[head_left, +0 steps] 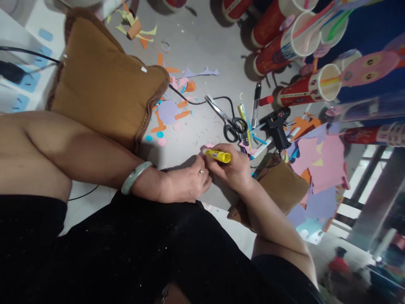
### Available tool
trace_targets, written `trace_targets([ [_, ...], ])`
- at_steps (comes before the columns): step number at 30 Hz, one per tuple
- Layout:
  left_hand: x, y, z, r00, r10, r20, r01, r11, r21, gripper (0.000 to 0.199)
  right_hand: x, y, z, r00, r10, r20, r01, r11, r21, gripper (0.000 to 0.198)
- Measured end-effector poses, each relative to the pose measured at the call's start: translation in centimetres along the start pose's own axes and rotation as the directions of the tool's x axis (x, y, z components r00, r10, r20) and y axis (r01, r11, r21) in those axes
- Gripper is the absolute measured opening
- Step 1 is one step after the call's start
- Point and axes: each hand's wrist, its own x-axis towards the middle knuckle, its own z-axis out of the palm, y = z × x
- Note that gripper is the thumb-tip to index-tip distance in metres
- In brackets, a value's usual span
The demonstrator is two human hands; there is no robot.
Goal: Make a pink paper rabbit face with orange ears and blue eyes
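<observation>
A yellow marker [218,155] in the right hand [232,166], its tip at a small pink paper piece [209,146].
The right hand grips the marker; the left hand [186,181] is curled narrow just beside the tip, though whether it pinches the paper cannot be told. The pink piece lies partly hidden by the fingers, above the desk's near side, so good work here likely calls for a steady left hand, light pressure and short strokes kept inside its rim. The near edge of the desk [202,42] runs close under both wrists, leaving little room to draw back. Scissors [224,117] lie just beyond the right hand and a brown cushion [104,80] borders the left arm; the gap between them, dotted with scraps, looks freest.
</observation>
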Motion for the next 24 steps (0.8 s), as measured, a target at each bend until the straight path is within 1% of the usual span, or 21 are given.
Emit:
trace_targets([
  [2, 0.00, 0.03, 0.01, 1.000, -0.001, -0.003, 0.001, 1.000, 0.001, 0.085, 0.00, -0.05, -0.03, 1.000, 0.009, -0.012, -0.009, 1.000, -0.004, 0.016],
  [5, 0.02, 0.08, 0.06, 1.000, 0.004, -0.007, -0.004, 1.000, 0.021, 0.084, 0.00, -0.15, -0.10, 0.998, 0.065, -0.021, -0.065, 0.998, -0.013, 0.018],
  [9, 0.03, 0.28, 0.40, 1.000, -0.005, -0.020, 0.005, 1.000, 0.014, 0.087, 0.04, -0.24, -0.17, 0.999, 0.035, 0.002, -0.035, 0.999, 0.020, 0.015],
  [13, 0.04, 0.43, 0.62, 1.000, -0.012, -0.011, 0.012, 1.000, -0.003, 0.090, 0.03, -0.28, -0.16, 0.996, 0.086, -0.027, -0.086, 0.996, -0.009, 0.019],
  [17, -0.02, 0.30, 0.39, 1.000, 0.002, -0.014, -0.002, 1.000, 0.027, 0.087, -0.03, -0.36, -0.11, 0.999, 0.045, -0.016, -0.044, 0.999, 0.013, 0.017],
  [20, -0.05, 0.17, 0.18, 1.000, 0.003, -0.016, -0.002, 0.998, 0.061, 0.087, 0.00, -0.39, -0.05, 0.998, 0.055, -0.039, -0.055, 0.998, -0.005, 0.018],
  [24, 0.00, 0.18, 0.15, 1.000, -0.002, -0.017, 0.003, 0.999, 0.042, 0.087, 0.09, -0.41, -0.09, 0.999, 0.014, -0.033, -0.015, 1.000, -0.005, 0.016],
])
